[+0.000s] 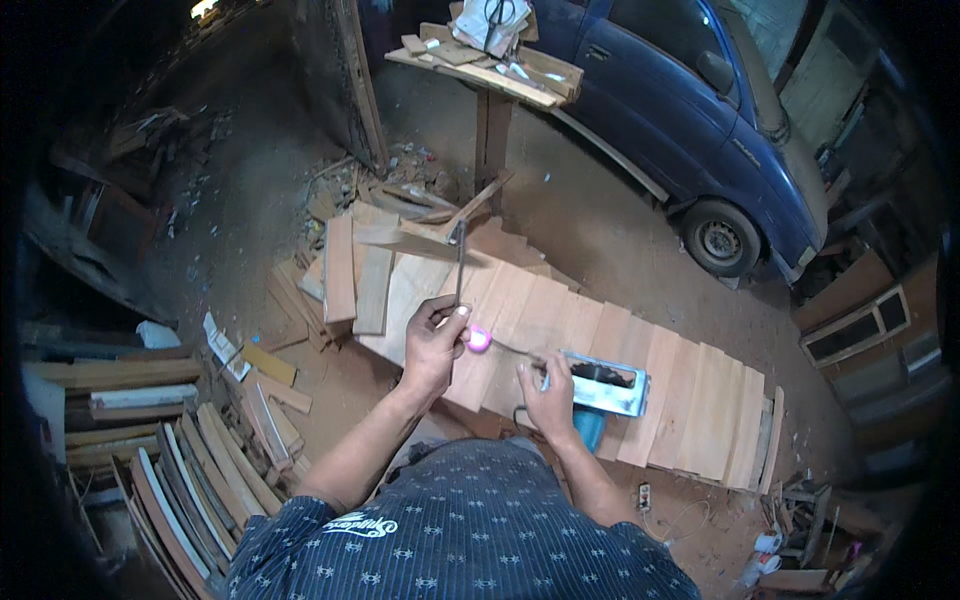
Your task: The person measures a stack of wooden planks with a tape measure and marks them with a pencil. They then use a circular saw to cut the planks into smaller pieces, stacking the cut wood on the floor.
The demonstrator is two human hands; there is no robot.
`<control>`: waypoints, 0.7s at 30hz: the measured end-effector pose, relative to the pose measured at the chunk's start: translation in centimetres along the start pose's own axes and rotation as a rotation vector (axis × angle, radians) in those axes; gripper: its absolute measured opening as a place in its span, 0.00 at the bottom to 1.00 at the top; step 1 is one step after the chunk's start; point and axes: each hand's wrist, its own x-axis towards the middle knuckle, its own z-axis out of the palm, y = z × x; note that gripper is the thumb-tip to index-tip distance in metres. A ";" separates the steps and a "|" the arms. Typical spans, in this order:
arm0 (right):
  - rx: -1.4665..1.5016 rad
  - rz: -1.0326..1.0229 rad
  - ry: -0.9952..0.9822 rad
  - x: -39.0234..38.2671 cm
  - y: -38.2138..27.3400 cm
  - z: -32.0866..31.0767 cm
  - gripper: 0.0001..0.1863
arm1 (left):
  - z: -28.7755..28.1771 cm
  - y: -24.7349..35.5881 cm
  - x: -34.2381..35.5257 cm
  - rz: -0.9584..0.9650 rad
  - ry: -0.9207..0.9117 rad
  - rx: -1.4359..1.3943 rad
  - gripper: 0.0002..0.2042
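Observation:
My left hand (432,345) is closed around a thin dark rod (461,265), which points away from me and has a short bent piece at its far end. Against its fingers sits a bright pink rounded piece (480,340); whether it is gripped too, I cannot tell. A slim dark strip (513,349) runs from near the pink piece to my right hand (548,392), whose fingers pinch its end. Just right of that hand, a circular saw (625,398) lies with its metal base plate and toothed blade facing up, its teal body partly hidden below.
Flat wooden boards (680,400) lie side by side under my hands. Thicker wood pieces (340,268) stand at their left end. Beyond are a post-mounted shelf (470,72) with offcuts and a blue vehicle (690,120). Curved wood strips (180,500) are stacked at lower left.

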 end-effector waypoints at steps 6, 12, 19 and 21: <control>0.220 0.203 -0.230 6.1 -2.2 12.5 0.17 | -10.7 -0.9 11.2 0.143 0.057 0.213 0.08; 0.511 0.208 -0.174 15.8 -11.4 26.6 0.17 | -16.4 1.3 16.4 0.307 -0.013 0.254 0.07; 0.647 0.307 0.043 27.2 -13.8 33.7 0.14 | -22.0 5.9 27.1 0.253 -0.219 0.362 0.11; 0.456 0.140 -0.020 32.8 -17.5 31.2 0.15 | -25.2 6.5 29.9 0.336 -0.222 0.327 0.12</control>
